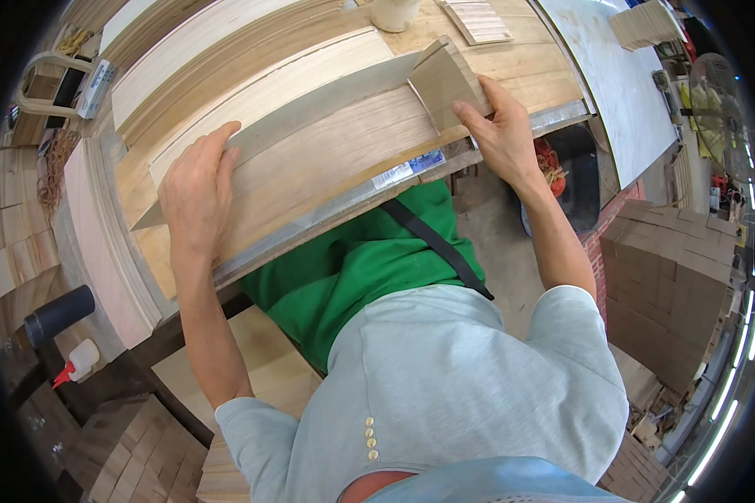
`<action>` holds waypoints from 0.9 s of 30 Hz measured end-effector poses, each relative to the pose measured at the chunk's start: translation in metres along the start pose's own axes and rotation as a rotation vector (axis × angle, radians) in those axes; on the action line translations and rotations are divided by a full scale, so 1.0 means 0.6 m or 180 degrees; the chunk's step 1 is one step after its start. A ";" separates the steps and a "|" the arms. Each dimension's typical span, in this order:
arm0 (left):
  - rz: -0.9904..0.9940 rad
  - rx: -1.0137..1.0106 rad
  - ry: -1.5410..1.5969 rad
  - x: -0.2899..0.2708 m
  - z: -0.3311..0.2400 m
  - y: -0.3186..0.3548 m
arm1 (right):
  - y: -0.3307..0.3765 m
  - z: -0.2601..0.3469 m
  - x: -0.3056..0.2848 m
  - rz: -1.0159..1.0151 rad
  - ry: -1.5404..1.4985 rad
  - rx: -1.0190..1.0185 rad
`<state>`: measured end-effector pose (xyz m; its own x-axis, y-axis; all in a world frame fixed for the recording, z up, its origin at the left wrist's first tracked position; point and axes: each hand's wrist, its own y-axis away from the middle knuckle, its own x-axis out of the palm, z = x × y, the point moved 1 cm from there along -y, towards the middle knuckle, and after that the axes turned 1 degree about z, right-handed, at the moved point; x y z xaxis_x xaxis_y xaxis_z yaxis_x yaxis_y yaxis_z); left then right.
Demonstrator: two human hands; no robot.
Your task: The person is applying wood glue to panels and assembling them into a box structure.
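A long thin wooden board (310,105) stands on edge along the workbench, its inner face greyish. My left hand (200,189) is closed over it near its left end, with the thumb on the inner side. A small square wooden panel (446,84) stands upright across the board's right end. Between thumb and fingers, my right hand (507,126) grips this panel at its right edge. The two pieces meet at a corner; whether they are fastened I cannot tell. Beneath them lies a flat wooden surface (335,155). My left palm hides part of the long board.
Stacked long boards (226,59) lie beyond. Small slats (478,21) and a pale container (394,12) sit at the far side. At left are a black cylinder (59,316) and a white red-tipped bottle (81,359). A dark bin (575,180) stands right of the bench.
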<state>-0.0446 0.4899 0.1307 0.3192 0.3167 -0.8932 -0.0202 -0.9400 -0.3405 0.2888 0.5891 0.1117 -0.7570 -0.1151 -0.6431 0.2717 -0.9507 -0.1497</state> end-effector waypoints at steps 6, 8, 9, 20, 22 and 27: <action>0.0263 -0.0188 -0.0007 -0.002 0.000 0.001 | 0.001 -0.004 0.005 -0.0027 -0.0025 -0.0105; 0.0157 -0.0086 -0.0063 -0.001 0.002 0.002 | 0.001 -0.002 0.000 -0.0036 0.0076 -0.0073; 0.0060 0.0015 -0.0107 0.001 0.002 0.003 | 0.001 -0.002 -0.002 -0.0039 0.0126 -0.0056; -0.0114 0.0237 -0.0158 0.005 0.002 0.003 | -0.004 0.008 0.000 0.0270 0.0303 -0.0305; -0.0089 0.0216 -0.0163 0.005 0.003 0.002 | -0.003 0.010 0.002 0.0274 0.0284 -0.0257; -0.0121 0.0224 -0.0130 0.004 0.004 0.002 | -0.003 0.017 0.004 0.0328 0.0240 -0.0326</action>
<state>-0.0462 0.4898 0.1275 0.2821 0.3582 -0.8900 -0.0757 -0.9165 -0.3929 0.2807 0.5874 0.1182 -0.6762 -0.1849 -0.7131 0.4077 -0.9001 -0.1533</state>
